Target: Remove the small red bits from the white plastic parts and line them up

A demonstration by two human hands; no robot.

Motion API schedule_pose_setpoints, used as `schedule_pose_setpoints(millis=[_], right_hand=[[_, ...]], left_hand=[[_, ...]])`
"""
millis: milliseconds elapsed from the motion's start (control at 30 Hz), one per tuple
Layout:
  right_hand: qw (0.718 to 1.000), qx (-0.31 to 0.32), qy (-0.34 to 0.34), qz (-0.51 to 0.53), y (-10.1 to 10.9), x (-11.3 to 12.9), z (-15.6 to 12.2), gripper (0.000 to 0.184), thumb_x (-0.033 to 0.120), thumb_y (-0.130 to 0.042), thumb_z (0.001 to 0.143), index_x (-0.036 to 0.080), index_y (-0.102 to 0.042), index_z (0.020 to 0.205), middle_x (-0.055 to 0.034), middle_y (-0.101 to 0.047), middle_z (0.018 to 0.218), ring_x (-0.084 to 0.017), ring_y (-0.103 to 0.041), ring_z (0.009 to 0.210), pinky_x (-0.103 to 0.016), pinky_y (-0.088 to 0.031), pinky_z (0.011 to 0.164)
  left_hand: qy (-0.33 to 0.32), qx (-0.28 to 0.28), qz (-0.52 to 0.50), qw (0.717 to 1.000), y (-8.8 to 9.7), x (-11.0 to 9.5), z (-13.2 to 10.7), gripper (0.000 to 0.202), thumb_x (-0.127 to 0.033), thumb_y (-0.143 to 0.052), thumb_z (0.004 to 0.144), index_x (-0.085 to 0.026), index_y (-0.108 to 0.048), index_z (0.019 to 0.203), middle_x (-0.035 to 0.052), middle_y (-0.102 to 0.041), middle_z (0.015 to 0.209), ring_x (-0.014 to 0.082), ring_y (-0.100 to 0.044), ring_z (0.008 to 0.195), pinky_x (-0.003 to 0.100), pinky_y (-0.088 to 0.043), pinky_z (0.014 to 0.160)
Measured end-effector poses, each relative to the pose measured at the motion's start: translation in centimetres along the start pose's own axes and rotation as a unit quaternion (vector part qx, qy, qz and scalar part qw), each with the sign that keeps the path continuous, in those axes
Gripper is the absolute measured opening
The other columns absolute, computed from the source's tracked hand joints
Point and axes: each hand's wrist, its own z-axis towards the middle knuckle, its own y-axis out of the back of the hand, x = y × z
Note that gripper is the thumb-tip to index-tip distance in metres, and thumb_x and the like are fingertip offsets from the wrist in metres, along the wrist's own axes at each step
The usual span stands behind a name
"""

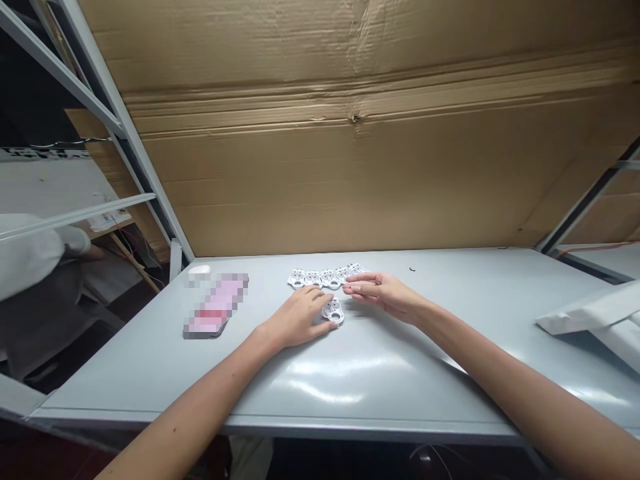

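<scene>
My left hand (303, 316) rests on the table with its thumb and index finger at opposite edges of a small white part (333, 312). This part has a large round hole and lies flat. Beyond it, several similar white parts (313, 279) stand side by side in a row, the right end angled away. My right hand (383, 293) hovers by the row's right end, palm inward, fingers stretched out. I see nothing held in it. Its fingers partly cover the right-hand parts, so contact with them is unclear.
A pink phone (220, 307), pixelated, and a small white case-like object (199, 272) lie at left. White wrapped material (595, 310) sits at the right edge. Cardboard (380, 180) backs the grey table (330, 393). A person's sleeve (30, 253) shows beyond the left frame.
</scene>
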Motion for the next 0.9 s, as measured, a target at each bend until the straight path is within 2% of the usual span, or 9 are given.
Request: schedule_pose_setpoints(millis=[167, 333, 533, 633, 733, 900], right_hand=[[0.998, 0.016, 0.033, -0.048, 0.0, -0.1, 0.1, 0.029, 0.04, -0.08, 0.073, 0.017, -0.076, 0.092, -0.0113, -0.072, 0.105, -0.027, -0.065, 0.108, -0.042, -0.048, 0.104], [0.995, 0.026, 0.044, -0.086, -0.1, 0.1, -0.1, 0.028, 0.044, -0.075, 0.077, 0.017, -0.072, 0.073, -0.0076, -0.07, 0.087, -0.022, -0.066, 0.095, -0.038, -0.051, 0.096], [0.995, 0.009, 0.039, -0.093, -0.3, -0.4, 0.1, 0.032, 0.048, -0.075, 0.077, 0.016, -0.073, 0.079, -0.01, -0.072, 0.09, -0.023, -0.068, 0.094, -0.036, -0.055, 0.087], [0.99, -0.004, 0.062, -0.127, -0.6, -0.5, 0.3, 0.033, 0.049, -0.074, 0.077, 0.016, -0.074, 0.08, -0.01, -0.072, 0.09, -0.025, -0.07, 0.088, -0.037, -0.056, 0.081], [0.963, -0.031, 0.131, -0.232, -0.9, -0.7, 0.3, 0.027, 0.046, -0.07, 0.08, 0.019, -0.076, 0.082, -0.0086, -0.074, 0.09, -0.026, -0.07, 0.086, -0.039, -0.055, 0.08], [0.883, -0.03, 0.29, -0.367, -1.1, -1.7, 0.4, 0.018, 0.034, -0.061, 0.09, 0.026, -0.076, 0.093, -0.0068, -0.075, 0.104, -0.027, -0.067, 0.099, -0.042, -0.051, 0.088]], left_hand=[[0.0, -0.001, -0.001, 1.0, -0.1, 0.1, 0.0, 0.044, -0.048, -0.055, 0.095, -0.02, -0.057, 0.128, 0.0121, -0.062, 0.122, 0.0307, -0.053, 0.119, 0.044, -0.044, 0.101], [-0.004, -0.003, -0.004, 1.0, -0.1, 0.1, 0.0, 0.044, -0.047, -0.055, 0.095, -0.019, -0.056, 0.129, 0.0127, -0.062, 0.122, 0.0306, -0.054, 0.118, 0.044, -0.044, 0.1], [-0.001, -0.005, -0.009, 1.0, 0.0, 0.0, -0.1, 0.043, -0.046, -0.056, 0.095, -0.018, -0.057, 0.127, 0.0133, -0.062, 0.122, 0.0314, -0.053, 0.119, 0.045, -0.044, 0.1], [0.008, -0.014, -0.011, 1.0, -0.1, -0.2, 0.1, 0.04, -0.045, -0.059, 0.094, -0.018, -0.059, 0.122, 0.0126, -0.063, 0.118, 0.0314, -0.053, 0.117, 0.045, -0.044, 0.099], [0.025, -0.031, -0.011, 0.999, -0.3, -0.5, 0.2, 0.033, -0.044, -0.06, 0.093, -0.018, -0.061, 0.114, 0.0112, -0.063, 0.115, 0.0303, -0.055, 0.114, 0.045, -0.044, 0.099], [0.019, -0.042, -0.004, 0.999, -0.3, 0.1, 0.1, 0.036, -0.047, -0.065, 0.09, -0.019, -0.06, 0.113, 0.0111, -0.062, 0.118, 0.03, -0.054, 0.114, 0.045, -0.045, 0.099]])
